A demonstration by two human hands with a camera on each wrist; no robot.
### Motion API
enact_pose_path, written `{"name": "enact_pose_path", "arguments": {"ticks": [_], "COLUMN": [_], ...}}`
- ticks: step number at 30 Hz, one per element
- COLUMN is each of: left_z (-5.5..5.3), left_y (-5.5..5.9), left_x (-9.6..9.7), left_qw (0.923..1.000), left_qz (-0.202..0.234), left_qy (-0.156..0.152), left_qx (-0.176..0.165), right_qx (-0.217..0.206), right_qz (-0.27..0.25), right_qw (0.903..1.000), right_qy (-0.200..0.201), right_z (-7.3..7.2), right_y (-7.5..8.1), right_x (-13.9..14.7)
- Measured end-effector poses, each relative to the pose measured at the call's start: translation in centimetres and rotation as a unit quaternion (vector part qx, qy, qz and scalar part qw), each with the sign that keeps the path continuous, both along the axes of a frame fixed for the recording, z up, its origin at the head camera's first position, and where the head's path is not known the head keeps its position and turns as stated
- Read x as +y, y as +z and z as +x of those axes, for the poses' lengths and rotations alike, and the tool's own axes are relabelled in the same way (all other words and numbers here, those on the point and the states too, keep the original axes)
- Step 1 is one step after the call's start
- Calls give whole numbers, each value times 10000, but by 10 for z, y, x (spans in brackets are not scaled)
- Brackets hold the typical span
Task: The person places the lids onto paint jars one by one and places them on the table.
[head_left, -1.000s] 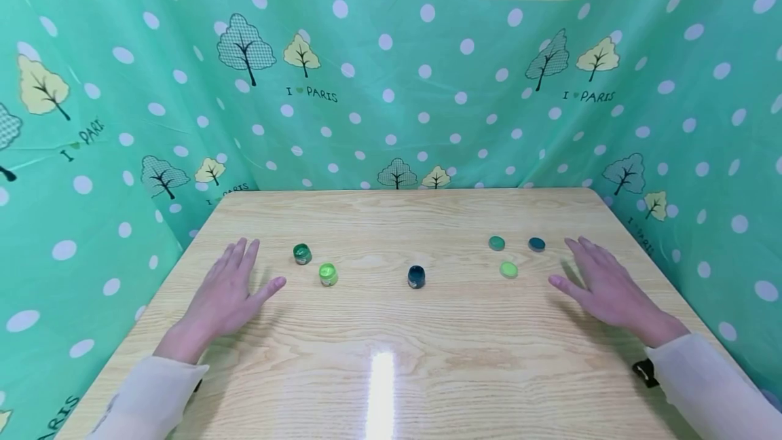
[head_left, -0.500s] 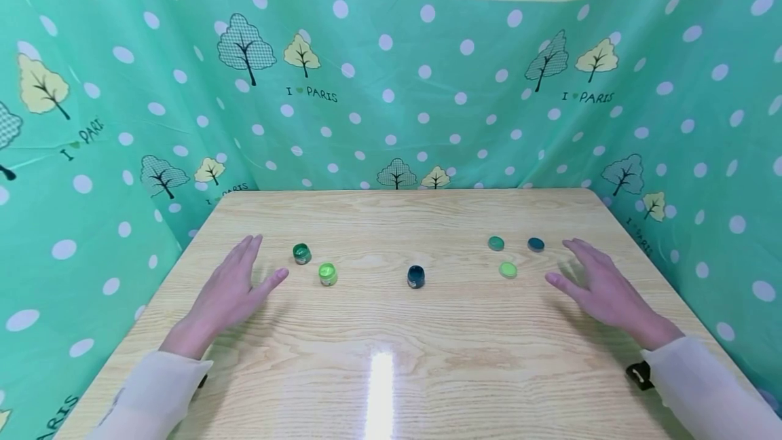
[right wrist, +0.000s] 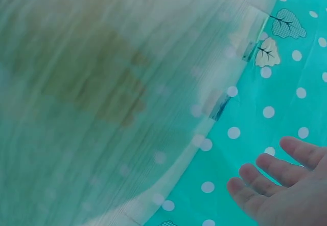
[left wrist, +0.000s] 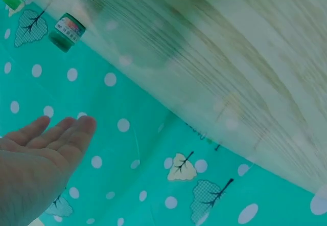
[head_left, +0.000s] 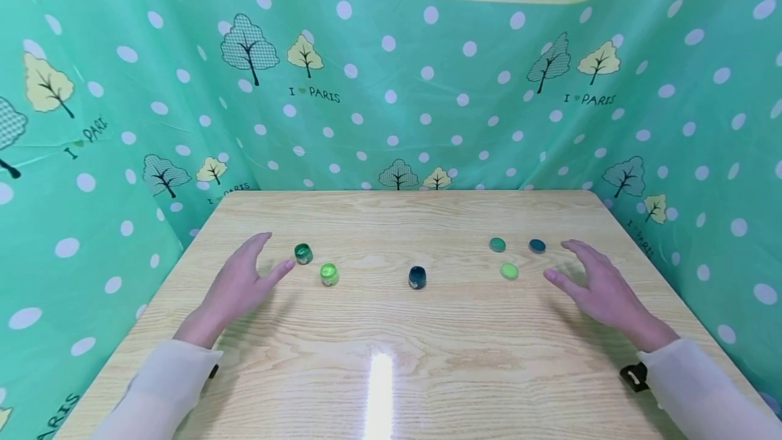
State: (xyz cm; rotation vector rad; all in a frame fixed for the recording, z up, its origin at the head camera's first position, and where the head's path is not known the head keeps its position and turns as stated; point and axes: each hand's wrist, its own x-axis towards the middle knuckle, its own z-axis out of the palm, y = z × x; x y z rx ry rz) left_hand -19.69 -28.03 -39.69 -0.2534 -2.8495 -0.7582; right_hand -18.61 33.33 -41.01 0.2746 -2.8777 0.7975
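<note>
Just left of a small dark green paint jar [head_left: 303, 254], my left hand [head_left: 241, 284] hovers with fingers extended and thumb spread. A light green jar [head_left: 329, 274] stands close by, and a dark blue jar [head_left: 417, 278] is near the middle; all three lack lids. In the left wrist view the dark green jar [left wrist: 67, 32] shows a printed label, beyond the fingertips of the left hand [left wrist: 48, 154]. My right hand [head_left: 601, 290], fingers loosely extended, holds nothing. Its fingertips are near a dark blue lid [head_left: 537, 246]; a green lid [head_left: 497, 244] and a light green lid [head_left: 509, 271] lie beside it.
The wooden table [head_left: 464, 358] carries a bright light reflection at its front. A green dotted curtain [head_left: 421, 100] with printed trees encloses the back and both sides. A black strap [head_left: 635, 377] shows at the right sleeve.
My left hand has moved right and slightly forward, bringing its thumb toward the dark green jar. My right hand has shifted a little left. Jars and lids have stayed in place.
</note>
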Motion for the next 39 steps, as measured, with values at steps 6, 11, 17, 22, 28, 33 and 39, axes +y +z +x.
{"name": "enact_pose_path", "arguments": {"ticks": [6,11,17,22,28,33,39], "left_z": [-8,-15,-25,-33,-41,-45,-51], "left_y": [1,-1,-4,-6,-8,-10,-11], "left_x": [4,9,12,18,25,30,35], "left_qw": [9998,9990,9969,9934,9878,9862,9843], "left_qz": [146,390,671,859,1017,982,936], "left_qy": [-29,-39,32,159,379,497,618], "left_qx": [-89,-198,-403,-741,-1114,-1240,-1364], "right_qx": [58,94,139,201,183,156,127], "right_qz": [-78,-142,-240,-248,-267,-259,-313], "right_qw": [10000,9998,9996,9995,9994,9995,9994], "right_qy": [-20,-36,-54,-72,-104,-115,-97], "right_z": [1,1,1,1,0,0,0], "right_y": [2,1,0,1,1,1,2], "right_x": [-4,-5,-5,-6,-7,-8,-10]}}
